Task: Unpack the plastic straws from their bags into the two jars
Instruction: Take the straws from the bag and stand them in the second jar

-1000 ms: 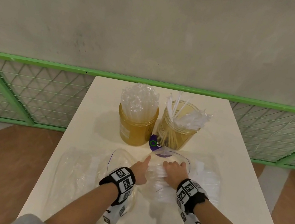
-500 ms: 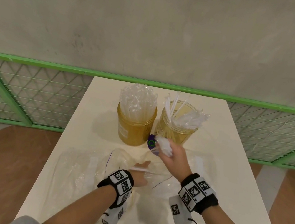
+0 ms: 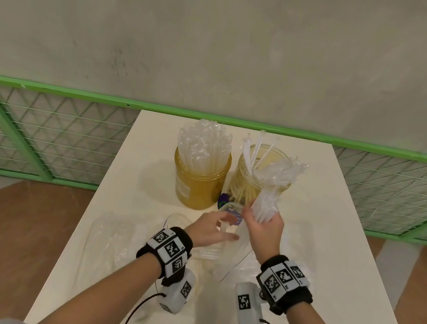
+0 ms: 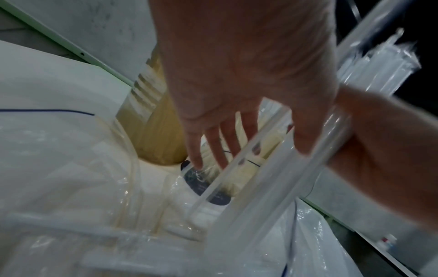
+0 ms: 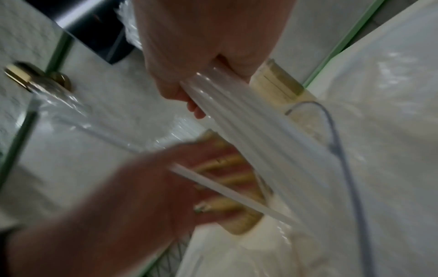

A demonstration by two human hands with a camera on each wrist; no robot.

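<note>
Two amber jars stand at the back of the white table. The left jar is packed with clear straws. The right jar holds fewer, leaning loosely. My right hand grips a bundle of clear straws just in front of the right jar, its top ends level with the rim; the same bundle of straws runs through my fist in the right wrist view. My left hand has straight, spread fingers over the mouth of a clear straw bag lying on the table.
Empty clear plastic bags lie crumpled on the table at the left and under my wrists. A purple label shows between the jars. A green mesh fence runs behind the table, with wooden floor on both sides.
My right hand pulled a bundle of straws out of the bag and lifted it forward up to the right jar. My left hand stayed over the bag and opened its fingers.
</note>
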